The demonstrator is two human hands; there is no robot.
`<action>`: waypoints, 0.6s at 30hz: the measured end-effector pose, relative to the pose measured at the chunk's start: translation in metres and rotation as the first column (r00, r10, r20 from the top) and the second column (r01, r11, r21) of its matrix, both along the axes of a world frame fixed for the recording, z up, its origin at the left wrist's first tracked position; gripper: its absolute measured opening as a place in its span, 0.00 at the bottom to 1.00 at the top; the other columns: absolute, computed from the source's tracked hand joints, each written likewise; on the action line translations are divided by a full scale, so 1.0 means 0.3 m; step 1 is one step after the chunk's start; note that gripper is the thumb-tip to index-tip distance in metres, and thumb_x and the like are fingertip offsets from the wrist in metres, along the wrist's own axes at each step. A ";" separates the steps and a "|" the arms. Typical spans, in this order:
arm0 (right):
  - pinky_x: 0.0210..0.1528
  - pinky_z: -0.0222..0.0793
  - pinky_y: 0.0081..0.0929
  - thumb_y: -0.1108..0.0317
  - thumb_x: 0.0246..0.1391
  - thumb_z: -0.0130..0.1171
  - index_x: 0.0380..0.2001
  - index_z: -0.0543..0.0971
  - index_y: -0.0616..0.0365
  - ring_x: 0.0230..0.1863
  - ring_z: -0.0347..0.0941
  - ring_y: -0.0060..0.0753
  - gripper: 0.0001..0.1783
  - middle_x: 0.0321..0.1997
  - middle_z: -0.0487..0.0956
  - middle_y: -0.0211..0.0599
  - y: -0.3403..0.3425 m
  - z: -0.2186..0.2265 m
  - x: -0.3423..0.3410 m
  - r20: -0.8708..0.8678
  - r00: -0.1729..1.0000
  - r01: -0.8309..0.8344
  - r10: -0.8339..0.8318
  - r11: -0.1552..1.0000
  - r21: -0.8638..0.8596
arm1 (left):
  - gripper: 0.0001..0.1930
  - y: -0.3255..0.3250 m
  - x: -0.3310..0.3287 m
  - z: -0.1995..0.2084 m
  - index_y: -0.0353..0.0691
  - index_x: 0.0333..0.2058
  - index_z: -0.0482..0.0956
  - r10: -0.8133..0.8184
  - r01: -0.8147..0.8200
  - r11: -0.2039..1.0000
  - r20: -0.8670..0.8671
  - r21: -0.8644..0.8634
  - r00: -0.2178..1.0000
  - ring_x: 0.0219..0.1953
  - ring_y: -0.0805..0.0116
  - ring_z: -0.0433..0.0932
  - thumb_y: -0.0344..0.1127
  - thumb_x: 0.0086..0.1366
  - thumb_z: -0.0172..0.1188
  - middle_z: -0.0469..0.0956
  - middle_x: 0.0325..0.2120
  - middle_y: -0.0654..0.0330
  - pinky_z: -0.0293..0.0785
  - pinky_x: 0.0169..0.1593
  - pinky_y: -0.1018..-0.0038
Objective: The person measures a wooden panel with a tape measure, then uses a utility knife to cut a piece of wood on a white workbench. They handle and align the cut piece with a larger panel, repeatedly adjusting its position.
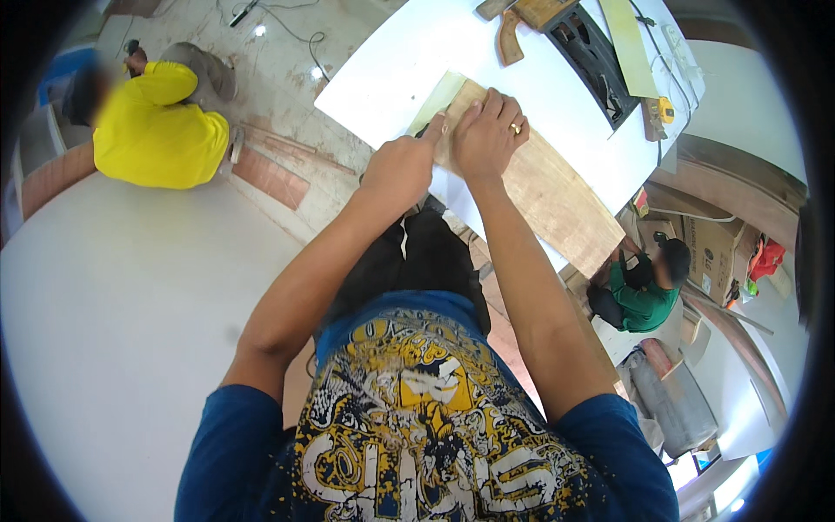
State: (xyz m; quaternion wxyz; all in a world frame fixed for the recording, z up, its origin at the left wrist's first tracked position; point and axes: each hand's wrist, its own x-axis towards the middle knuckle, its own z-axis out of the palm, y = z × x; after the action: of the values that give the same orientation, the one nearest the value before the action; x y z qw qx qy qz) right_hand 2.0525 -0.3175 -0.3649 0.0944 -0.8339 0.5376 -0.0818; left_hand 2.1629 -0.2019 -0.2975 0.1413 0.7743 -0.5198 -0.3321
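A long plywood board (557, 187) lies slantwise along the near edge of a white table (383, 65). Under its far left end shows a pale yellow-green strip (441, 96). My left hand (402, 170) is closed at that end, its index finger stretched along the edge. A small dark part of something shows by its fingertip; what it is stays hidden. On top of the board rests my right hand (489, 139), fingers bent and pressing down, a ring on one finger. It grips nothing that I can see.
A handsaw's wooden handle (510, 43), a black slotted frame (591, 65), a yellow-green strip (628, 48) and a yellow tape measure (666, 110) lie on the table. A person in yellow (161, 130) crouches at left; another in green (645, 291) sits at right near cardboard boxes (709, 252).
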 end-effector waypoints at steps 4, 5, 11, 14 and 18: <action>0.74 0.43 0.57 0.59 0.67 0.50 0.61 0.71 0.59 0.69 0.58 0.46 0.23 0.61 0.68 0.44 0.022 -0.009 -0.019 0.053 0.999 0.003 -0.001 1.000 -0.022 | 0.36 0.144 -0.052 0.071 0.37 0.71 0.63 -0.043 0.032 0.977 0.048 0.209 0.998 0.35 0.40 0.85 0.25 0.62 0.53 0.83 0.29 0.39 0.81 0.42 0.49; 0.73 0.43 0.58 0.59 0.68 0.49 0.61 0.70 0.58 0.69 0.58 0.46 0.23 0.60 0.68 0.44 0.024 -0.009 -0.013 0.053 0.999 -0.001 0.001 1.000 -0.012 | 0.37 0.166 -0.046 0.096 0.38 0.72 0.63 -0.021 0.021 0.980 -0.006 0.199 1.000 0.35 0.40 0.85 0.24 0.62 0.53 0.83 0.30 0.38 0.81 0.43 0.49; 0.73 0.43 0.59 0.59 0.69 0.48 0.61 0.70 0.58 0.69 0.58 0.46 0.22 0.60 0.69 0.44 0.028 -0.004 -0.004 0.056 0.998 -0.024 0.025 0.999 -0.029 | 0.32 0.214 -0.015 0.173 0.44 0.71 0.64 0.036 -0.038 0.983 0.015 0.179 0.999 0.32 0.38 0.82 0.26 0.67 0.51 0.81 0.27 0.39 0.78 0.38 0.47; 0.73 0.42 0.59 0.59 0.69 0.47 0.61 0.70 0.59 0.69 0.57 0.45 0.22 0.61 0.68 0.44 0.022 0.008 0.000 0.062 0.997 -0.036 0.038 0.999 -0.026 | 0.33 0.149 0.011 0.146 0.45 0.71 0.65 0.141 -0.140 0.990 0.049 -0.014 0.989 0.33 0.38 0.82 0.25 0.66 0.53 0.80 0.28 0.40 0.78 0.38 0.47; 0.73 0.42 0.59 0.60 0.69 0.45 0.61 0.69 0.60 0.69 0.57 0.46 0.23 0.62 0.67 0.44 0.023 0.012 0.000 0.065 0.997 -0.035 0.036 0.999 -0.017 | 0.35 0.088 0.005 0.015 0.45 0.71 0.65 0.080 -0.079 0.995 0.017 -0.062 0.997 0.33 0.40 0.82 0.24 0.63 0.55 0.80 0.29 0.41 0.78 0.38 0.49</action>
State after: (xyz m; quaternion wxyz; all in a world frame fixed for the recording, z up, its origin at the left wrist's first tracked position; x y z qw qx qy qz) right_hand 2.0526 -0.3104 -0.3612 0.1069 -0.8410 0.5185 -0.1117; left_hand 2.1644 -0.1755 -0.2930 0.1732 0.7927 -0.5000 -0.3027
